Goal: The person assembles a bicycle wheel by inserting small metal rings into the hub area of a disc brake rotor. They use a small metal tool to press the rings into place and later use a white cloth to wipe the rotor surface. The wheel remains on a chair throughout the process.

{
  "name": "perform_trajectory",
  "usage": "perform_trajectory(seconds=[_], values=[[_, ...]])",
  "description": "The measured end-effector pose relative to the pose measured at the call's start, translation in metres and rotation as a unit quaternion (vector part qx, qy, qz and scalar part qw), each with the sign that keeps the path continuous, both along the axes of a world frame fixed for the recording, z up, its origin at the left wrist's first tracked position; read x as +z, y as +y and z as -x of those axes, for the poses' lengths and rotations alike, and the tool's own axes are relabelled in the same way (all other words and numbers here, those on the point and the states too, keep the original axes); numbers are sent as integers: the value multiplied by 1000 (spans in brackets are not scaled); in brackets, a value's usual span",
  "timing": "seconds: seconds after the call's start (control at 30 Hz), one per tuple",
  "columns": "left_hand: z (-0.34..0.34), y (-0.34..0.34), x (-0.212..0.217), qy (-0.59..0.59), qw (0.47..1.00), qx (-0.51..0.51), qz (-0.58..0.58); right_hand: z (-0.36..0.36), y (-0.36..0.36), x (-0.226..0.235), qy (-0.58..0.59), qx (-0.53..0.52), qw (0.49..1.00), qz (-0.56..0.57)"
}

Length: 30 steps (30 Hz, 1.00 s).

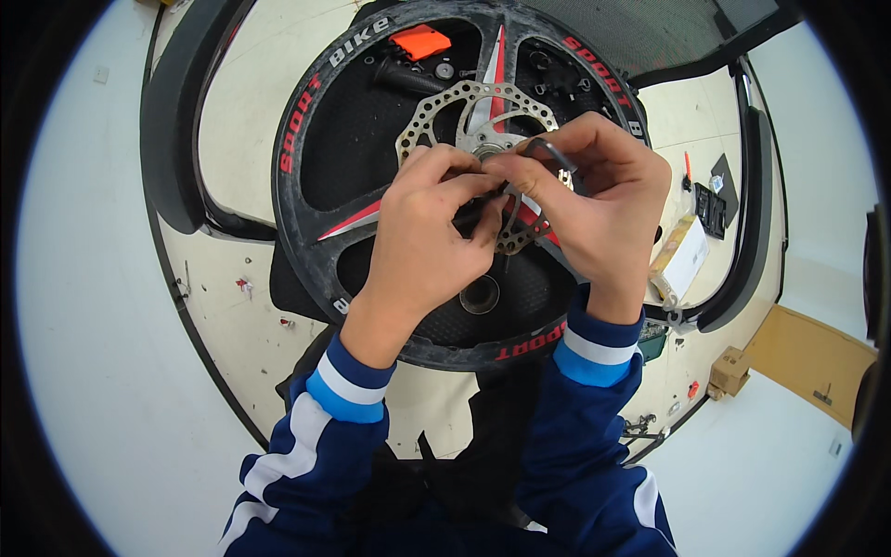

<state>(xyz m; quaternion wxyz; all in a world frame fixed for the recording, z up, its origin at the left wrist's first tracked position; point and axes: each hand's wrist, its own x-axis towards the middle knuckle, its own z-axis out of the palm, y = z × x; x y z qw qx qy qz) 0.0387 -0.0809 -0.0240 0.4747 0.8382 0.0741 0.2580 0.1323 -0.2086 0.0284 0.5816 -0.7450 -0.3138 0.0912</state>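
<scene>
A black three-spoke bicycle wheel [290,200] lies flat in front of me, with red and silver spokes. A drilled steel brake disc [419,123] sits at its hub [489,148]. My right hand [608,190] is closed at the right of the hub, gripping a dark bent rod that looks like a hex key [557,156]. Close beside it, my left hand [422,227] has its fingers pinched together over the disc. Whatever lies between those fingertips is hidden. The two hands' fingertips nearly meet and cover part of the disc.
Under the wheel is a black chair seat with armrests [172,121] on both sides. An orange piece [420,41], a black grip [408,78] and small parts show between the spokes. A round metal ring [479,295] lies nearer me. Tools, a black case [711,212] and a cardboard box [730,369] are on the floor.
</scene>
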Motion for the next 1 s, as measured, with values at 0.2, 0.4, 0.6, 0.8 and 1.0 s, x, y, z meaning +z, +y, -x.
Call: perform_trajectory(seconds=[0.2,0.4,0.6,0.8,1.0], values=[[-1,1,-5,-11,1000,10,-26,-1,-3,1,-6,3,1000,8],[-3,1,-5,-2,1000,10,-25,-1,-9,0,71,26,997,-7],[-5,-1,-9,-15,999,20,-39,-6,-14,-1,26,55,998,33],[-8,-1,-9,-20,997,36,-69,-6,-14,1,73,63,995,10],[-8,-3,-7,0,996,46,-77,-11,-17,-3,74,74,994,16]])
